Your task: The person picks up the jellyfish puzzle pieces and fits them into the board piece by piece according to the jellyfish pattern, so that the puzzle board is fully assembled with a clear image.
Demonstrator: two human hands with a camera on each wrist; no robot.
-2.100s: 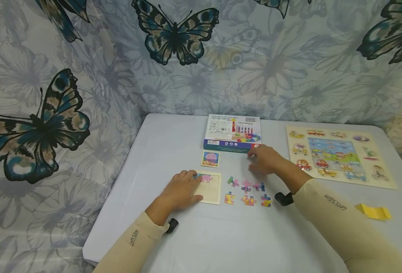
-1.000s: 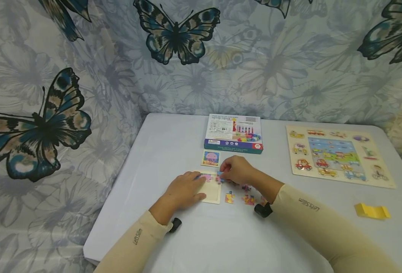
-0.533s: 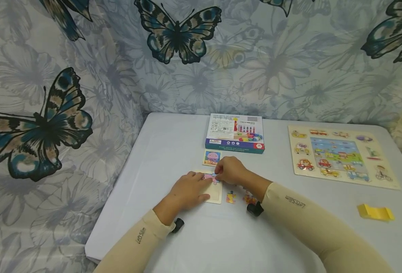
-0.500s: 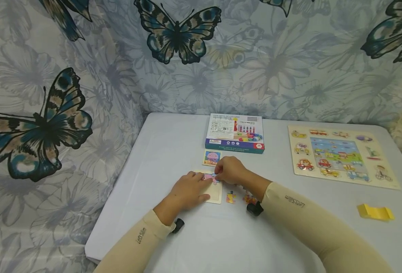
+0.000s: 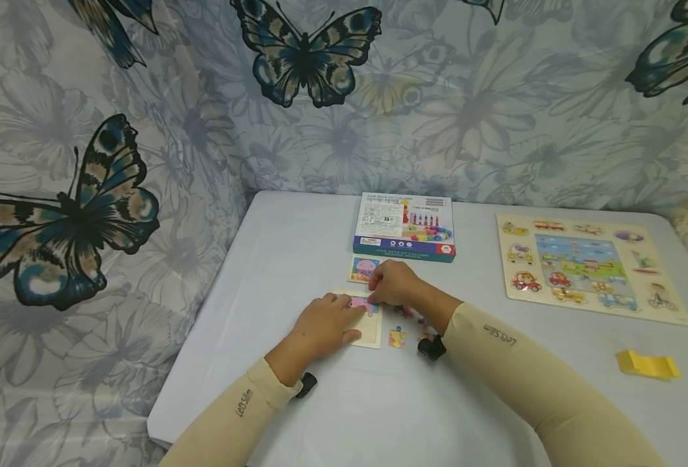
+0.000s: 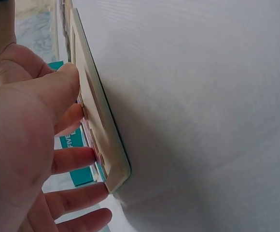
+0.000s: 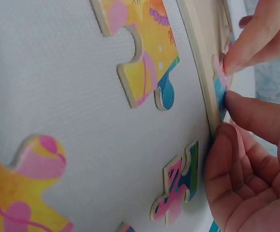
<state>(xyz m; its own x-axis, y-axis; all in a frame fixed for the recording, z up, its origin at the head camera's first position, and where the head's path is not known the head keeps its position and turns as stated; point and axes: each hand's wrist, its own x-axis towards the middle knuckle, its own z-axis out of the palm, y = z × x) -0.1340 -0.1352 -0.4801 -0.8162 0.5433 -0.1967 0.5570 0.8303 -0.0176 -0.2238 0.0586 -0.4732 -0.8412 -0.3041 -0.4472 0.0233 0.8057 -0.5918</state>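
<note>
My left hand (image 5: 323,327) lies over the left side of a shallow wooden puzzle tray (image 5: 370,336). Its fingers are extended and spaced, with fingertips at the tray's edge and pieces in the left wrist view. My right hand (image 5: 396,285) is at the tray's top right corner, fingers curled. Its thumb and index finger hold a blue-and-pink puzzle piece (image 7: 219,92), which lies inside the tray frame beside another pink piece. Loose jigsaw pieces, such as a yellow one (image 5: 397,337) and a pink-blue-green one (image 7: 178,183), lie right of the tray, some hidden under the right arm.
A small octopus picture card (image 5: 363,268) lies above the tray, partly behind the right hand. Behind it is a printed box (image 5: 404,227). To the right lie a large vehicle puzzle board (image 5: 589,269) and a yellow block (image 5: 648,365). Patterned cloth hangs behind the table.
My right hand came from near the box with a puzzle piece, moved left to the tray's top right corner and set it in there. The left hand has stayed on the tray.
</note>
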